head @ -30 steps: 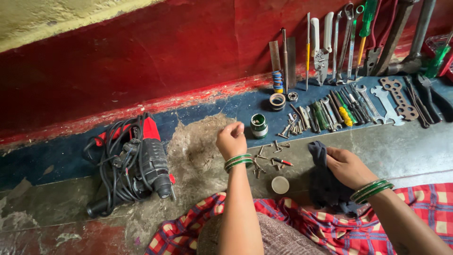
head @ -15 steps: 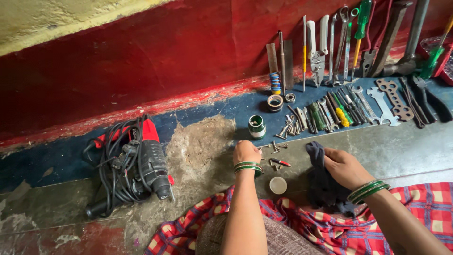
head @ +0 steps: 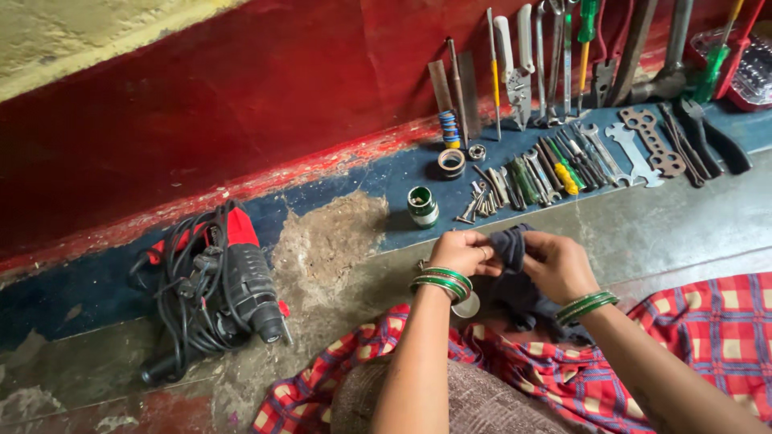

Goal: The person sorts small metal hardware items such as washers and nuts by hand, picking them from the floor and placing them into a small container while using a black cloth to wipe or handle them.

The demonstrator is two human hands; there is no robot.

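Observation:
My left hand [head: 462,251] and my right hand [head: 559,265] meet over the floor in front of my lap. Both pinch a dark blue cloth [head: 515,289] that bunches up between them and hangs down to my knee. My left fingers are closed against the cloth's top edge; whether a small metal piece is inside them is hidden. Green bangles sit on both wrists. A small round lid [head: 467,306] lies just under my left wrist. A few loose bolts [head: 421,263] show at the left of that hand.
A red and black power drill [head: 233,281] with coiled cable lies at the left. A green tin [head: 422,206], tape rolls [head: 451,163], and rows of spanners [head: 635,153], screwdrivers [head: 559,173] and pliers [head: 712,141] line the red wall. Red checked fabric [head: 708,337] covers my lap.
My left hand went down to the loose bolts, then came right to join my right hand on the cloth. The cloth has been lifted up between both hands.

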